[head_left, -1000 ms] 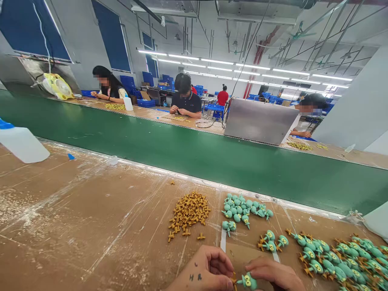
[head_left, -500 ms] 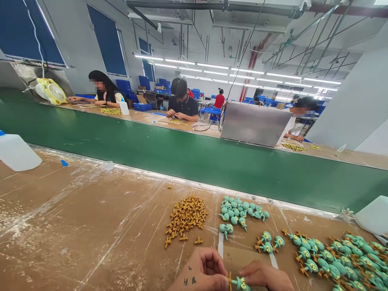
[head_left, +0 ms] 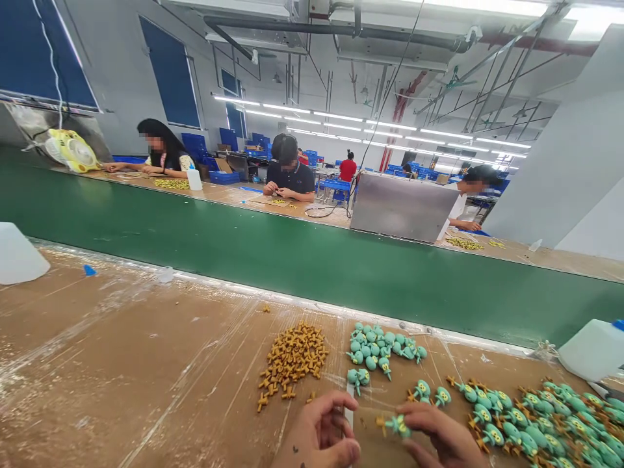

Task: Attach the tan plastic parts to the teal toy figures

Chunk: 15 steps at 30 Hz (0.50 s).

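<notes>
Two bare hands work at the near edge of a brown cardboard-covered bench [head_left: 121, 364]: the right hand [head_left: 441, 439] pinches a small teal plastic figure with a tan cross-shaped base [head_left: 396, 426] by its fingertips, while the left hand [head_left: 319, 435] sits just beside it, fingers curled and holding nothing visible. Beyond them lie a heap of tan cross-shaped pegs [head_left: 292, 361], a cluster of bare teal heads [head_left: 377, 344], and, to the right, a spread of finished teal figures [head_left: 531, 416].

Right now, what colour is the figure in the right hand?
Teal figure with yellow eyes, brown limbs; head view.

Peg pile [head_left: 291, 359] left of loose heads [head_left: 379, 343], conveyor belt [head_left: 312, 260] behind both.
</notes>
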Motion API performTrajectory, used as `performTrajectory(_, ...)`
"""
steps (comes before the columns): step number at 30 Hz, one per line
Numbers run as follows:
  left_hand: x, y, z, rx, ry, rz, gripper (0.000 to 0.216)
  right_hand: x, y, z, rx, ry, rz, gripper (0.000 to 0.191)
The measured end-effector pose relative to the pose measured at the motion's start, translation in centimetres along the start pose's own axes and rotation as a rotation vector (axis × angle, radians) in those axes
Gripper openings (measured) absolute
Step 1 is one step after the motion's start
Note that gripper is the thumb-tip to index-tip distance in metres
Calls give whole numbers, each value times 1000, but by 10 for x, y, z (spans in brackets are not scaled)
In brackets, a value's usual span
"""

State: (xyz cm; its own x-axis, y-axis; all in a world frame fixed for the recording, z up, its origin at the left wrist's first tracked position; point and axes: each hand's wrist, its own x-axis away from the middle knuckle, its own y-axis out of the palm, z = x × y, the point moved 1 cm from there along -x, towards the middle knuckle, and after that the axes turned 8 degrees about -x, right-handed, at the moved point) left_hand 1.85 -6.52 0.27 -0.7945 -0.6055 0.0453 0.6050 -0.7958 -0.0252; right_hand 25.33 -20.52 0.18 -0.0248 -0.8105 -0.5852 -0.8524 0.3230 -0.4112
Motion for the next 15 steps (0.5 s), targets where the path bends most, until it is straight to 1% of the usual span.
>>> performTrajectory(2,5,-14,16,-354,166,162,27,7,-12,10,170,88,136,17)
performTrajectory(3,6,-21,22,-541,210,228,17,11,-17,14,259,126,181,20)
performTrajectory(4,8,-26,25,-703,208,262,17,14,-20,18,340,148,191,24)
performTrajectory(6,8,-32,25,-920,127,237,26,15,-22,24,481,138,150,31)
performTrajectory(8,8,-33,17,-1036,63,177,30,10,-20,27,610,95,104,37)
performTrajectory(9,7,-33,13,-1065,63,158,30,7,-18,28,663,77,82,40)
performTrajectory(12,6,-30,1,-1089,118,160,34,-3,-12,28,748,70,43,45)
performTrajectory(15,5,-29,-1,-1126,139,153,37,-5,-12,26,755,55,12,42)
